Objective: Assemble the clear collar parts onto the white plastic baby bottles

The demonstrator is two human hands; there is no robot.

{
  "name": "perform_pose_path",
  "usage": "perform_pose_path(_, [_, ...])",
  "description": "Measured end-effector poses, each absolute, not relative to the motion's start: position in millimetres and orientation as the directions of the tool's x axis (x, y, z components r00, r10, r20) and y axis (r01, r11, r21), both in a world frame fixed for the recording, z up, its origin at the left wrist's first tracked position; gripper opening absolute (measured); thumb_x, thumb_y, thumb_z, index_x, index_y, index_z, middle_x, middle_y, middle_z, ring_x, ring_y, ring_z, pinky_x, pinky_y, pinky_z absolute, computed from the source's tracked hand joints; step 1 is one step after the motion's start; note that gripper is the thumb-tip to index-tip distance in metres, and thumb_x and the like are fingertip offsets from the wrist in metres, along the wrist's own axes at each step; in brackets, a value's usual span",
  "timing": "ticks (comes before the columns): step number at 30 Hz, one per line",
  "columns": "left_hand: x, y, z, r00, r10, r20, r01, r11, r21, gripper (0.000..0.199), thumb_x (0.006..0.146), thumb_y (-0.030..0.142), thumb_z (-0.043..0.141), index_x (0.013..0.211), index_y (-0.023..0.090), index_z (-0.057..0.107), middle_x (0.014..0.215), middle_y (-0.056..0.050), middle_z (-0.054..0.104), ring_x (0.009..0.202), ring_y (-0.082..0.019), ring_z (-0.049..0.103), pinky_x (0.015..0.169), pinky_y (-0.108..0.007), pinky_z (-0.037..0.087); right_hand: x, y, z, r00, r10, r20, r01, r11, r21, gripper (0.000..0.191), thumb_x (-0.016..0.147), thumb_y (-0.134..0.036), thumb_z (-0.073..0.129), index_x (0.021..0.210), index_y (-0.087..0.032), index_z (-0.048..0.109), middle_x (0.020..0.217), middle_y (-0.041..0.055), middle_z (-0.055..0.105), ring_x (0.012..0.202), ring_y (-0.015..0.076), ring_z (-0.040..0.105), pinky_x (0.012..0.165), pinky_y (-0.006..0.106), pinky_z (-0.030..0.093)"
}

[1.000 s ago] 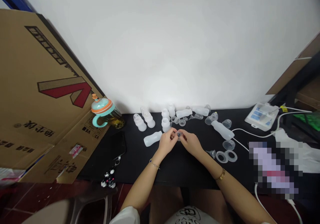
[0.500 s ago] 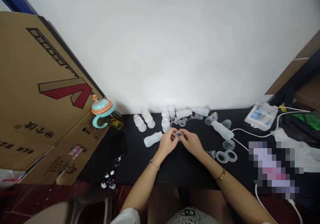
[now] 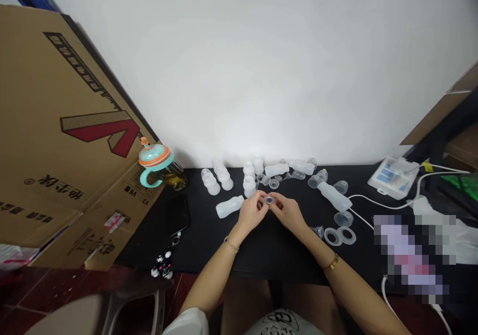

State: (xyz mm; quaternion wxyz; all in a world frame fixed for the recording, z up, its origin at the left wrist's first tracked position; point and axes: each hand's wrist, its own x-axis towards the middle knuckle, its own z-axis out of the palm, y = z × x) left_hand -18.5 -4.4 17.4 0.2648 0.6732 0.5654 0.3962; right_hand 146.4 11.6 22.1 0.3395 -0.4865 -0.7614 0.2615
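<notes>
On my feed, the black-topped table [image 3: 201, 248] runs along a white wall [image 3: 239, 66], with translucent plastic bottles [image 3: 229, 206] and clear round fittings [image 3: 274, 183] spread across its far side. The left hand [image 3: 252, 213] and right hand [image 3: 287, 213] are drawn close together near the table's middle, their fingertips [image 3: 262, 198] pinching a small clear round piece [image 3: 269, 200] between them. A teal-and-orange sippy cup [image 3: 155, 160] stands far left, beside flattened cardboard [image 3: 74, 126].

Left hand [image 3: 251, 212] and right hand [image 3: 286, 212] close together, fingertips pinched, forearms angled inward.
</notes>
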Motion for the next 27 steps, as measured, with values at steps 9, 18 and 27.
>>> perform_pose_path(9, [-18.9, -6.0, 17.0, 0.026, 0.967, 0.252, 0.587, -0.219, 0.780, 0.015, 0.088, 0.028, 0.057, 0.102, 0.023, 0.061, 0.067, 0.005, 0.062, 0.056, -0.012, 0.057, 0.059, -0.024, 0.041, 144.7, 10.1, 21.7, -0.303, 0.920, 0.251, 0.546, 0.383, -0.745, 0.030, 0.089, -0.032, 0.053, 0.111, -0.022, 0.071, 0.066, -0.0004, 0.066, 0.056, 0.0159, 0.060, 0.057, 0.024, 0.039])
perform_pose_path(18, [-18.9, -7.1, 19.2, 0.043, 0.962, 0.270, 0.597, -0.241, 0.765, 0.015, 0.091, 0.029, 0.054, 0.102, 0.023, 0.062, 0.067, 0.005, 0.062, 0.056, -0.011, 0.057, 0.059, -0.023, 0.041, 145.9, 9.2, 21.7, -0.303, 0.911, 0.279, 0.544, 0.406, -0.734, 0.030, 0.095, -0.033, 0.048, 0.112, -0.021, 0.071, 0.070, 0.0010, 0.069, 0.057, 0.0160, 0.061, 0.056, 0.024, 0.039])
perform_pose_path(27, [-20.6, -7.1, 18.3, 0.043, 0.949, 0.311, 0.568, -0.280, 0.774, 0.021, 0.098, 0.040, 0.052, 0.100, 0.022, 0.062, 0.067, 0.004, 0.063, 0.059, -0.011, 0.059, 0.059, -0.022, 0.040, 145.3, 10.8, 16.8, -0.309, 0.886, 0.346, 0.543, 0.463, -0.701, 0.032, 0.099, -0.035, 0.045, 0.112, -0.022, 0.072, 0.074, 0.0028, 0.073, 0.060, 0.0180, 0.065, 0.059, 0.025, 0.042])
